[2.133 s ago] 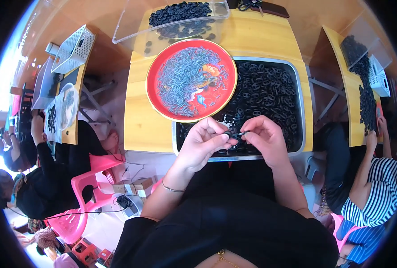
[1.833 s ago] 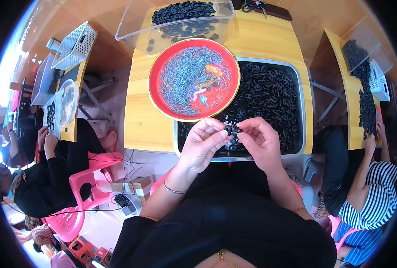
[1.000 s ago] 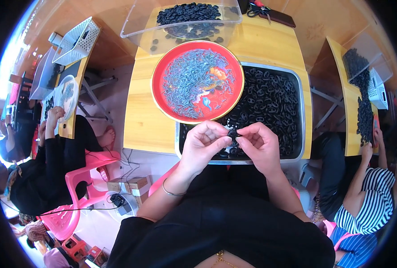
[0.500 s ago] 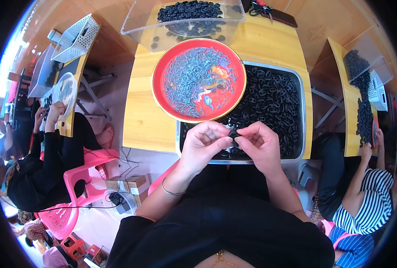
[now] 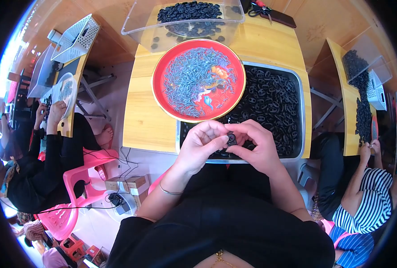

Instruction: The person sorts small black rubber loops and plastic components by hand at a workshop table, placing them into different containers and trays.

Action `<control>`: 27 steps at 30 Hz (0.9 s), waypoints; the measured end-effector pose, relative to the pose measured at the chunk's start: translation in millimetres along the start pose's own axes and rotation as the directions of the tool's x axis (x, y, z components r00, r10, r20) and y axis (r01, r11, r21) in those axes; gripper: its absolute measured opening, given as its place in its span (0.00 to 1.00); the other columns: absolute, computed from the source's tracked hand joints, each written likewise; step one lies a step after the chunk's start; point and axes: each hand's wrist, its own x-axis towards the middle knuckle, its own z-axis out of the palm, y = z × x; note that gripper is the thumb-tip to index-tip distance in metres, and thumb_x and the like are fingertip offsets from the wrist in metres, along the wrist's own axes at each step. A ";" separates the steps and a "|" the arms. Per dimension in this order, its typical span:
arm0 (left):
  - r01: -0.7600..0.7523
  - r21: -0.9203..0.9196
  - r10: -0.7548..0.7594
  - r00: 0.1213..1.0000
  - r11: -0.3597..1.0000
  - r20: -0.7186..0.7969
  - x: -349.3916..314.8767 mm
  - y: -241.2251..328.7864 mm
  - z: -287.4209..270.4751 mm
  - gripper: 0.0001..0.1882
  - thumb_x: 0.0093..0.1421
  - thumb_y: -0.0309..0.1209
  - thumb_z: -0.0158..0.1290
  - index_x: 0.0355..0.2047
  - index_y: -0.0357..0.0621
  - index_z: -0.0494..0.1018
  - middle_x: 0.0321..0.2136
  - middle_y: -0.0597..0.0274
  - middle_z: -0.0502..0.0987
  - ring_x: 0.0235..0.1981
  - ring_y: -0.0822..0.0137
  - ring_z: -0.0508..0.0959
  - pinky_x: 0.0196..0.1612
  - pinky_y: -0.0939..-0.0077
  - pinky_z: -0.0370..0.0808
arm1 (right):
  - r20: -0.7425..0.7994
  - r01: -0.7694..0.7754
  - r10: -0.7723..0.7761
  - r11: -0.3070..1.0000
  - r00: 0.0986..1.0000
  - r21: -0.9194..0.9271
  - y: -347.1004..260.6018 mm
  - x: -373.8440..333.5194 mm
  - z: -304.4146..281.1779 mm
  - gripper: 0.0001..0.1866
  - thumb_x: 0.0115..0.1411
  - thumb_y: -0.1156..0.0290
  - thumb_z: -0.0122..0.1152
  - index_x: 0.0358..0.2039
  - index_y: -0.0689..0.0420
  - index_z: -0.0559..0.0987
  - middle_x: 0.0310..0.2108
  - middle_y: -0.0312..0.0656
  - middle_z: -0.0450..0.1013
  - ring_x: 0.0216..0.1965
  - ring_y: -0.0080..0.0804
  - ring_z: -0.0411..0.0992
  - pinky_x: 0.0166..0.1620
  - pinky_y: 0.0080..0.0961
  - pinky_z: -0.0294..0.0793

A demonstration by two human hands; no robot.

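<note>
Pinching one small black part (image 5: 231,140), left hand (image 5: 200,145) and right hand (image 5: 258,146) each form a narrow grip.

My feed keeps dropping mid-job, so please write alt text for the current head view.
A person's left hand and right hand hold a small black part between their fingertips, over a metal tray of black pieces. A round red dish of thin grey-blue pieces covers the tray's far left corner; beyond it, a clear bin holds more black pieces.

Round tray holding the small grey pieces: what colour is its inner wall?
Red; the round tray shows best in the head view.
</note>
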 end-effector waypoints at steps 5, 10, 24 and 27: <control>0.052 0.014 -0.052 0.999 0.999 0.015 -1.8 4.0 0.8 0.19 0.54 0.19 0.53 0.45 0.40 0.62 0.25 0.63 0.74 0.27 0.76 0.74 0.32 0.85 0.70 | 0.076 0.045 -0.033 0.985 0.997 -0.166 -1.2 -3.4 -4.0 0.15 0.44 0.74 0.68 0.35 0.55 0.79 0.22 0.34 0.68 0.20 0.20 0.68 0.24 0.17 0.67; 0.097 0.000 -0.097 0.995 0.995 0.038 -3.5 3.9 -3.9 0.24 0.53 0.19 0.55 0.49 0.40 0.59 0.24 0.63 0.74 0.26 0.76 0.74 0.32 0.84 0.70 | 0.060 0.035 -0.026 0.987 0.998 -0.157 1.4 -7.6 -0.2 0.13 0.43 0.73 0.69 0.32 0.56 0.79 0.19 0.33 0.68 0.17 0.18 0.66 0.22 0.16 0.65; 0.074 0.097 -0.082 0.993 0.993 0.084 16.2 13.5 4.4 0.19 0.54 0.19 0.54 0.45 0.39 0.61 0.25 0.62 0.75 0.28 0.76 0.75 0.33 0.85 0.71 | -0.061 0.088 -0.098 0.986 0.993 -0.142 15.6 -1.8 -6.9 0.16 0.42 0.75 0.70 0.35 0.56 0.79 0.19 0.34 0.69 0.18 0.17 0.67 0.23 0.15 0.64; 0.024 0.278 -0.061 0.990 0.960 0.128 37.0 25.5 10.8 0.16 0.53 0.18 0.54 0.42 0.39 0.64 0.26 0.64 0.75 0.28 0.77 0.75 0.32 0.83 0.72 | -0.126 0.061 -0.070 0.995 0.989 -0.077 22.0 -2.2 -9.4 0.22 0.46 0.77 0.67 0.44 0.58 0.75 0.24 0.35 0.70 0.22 0.17 0.69 0.27 0.14 0.67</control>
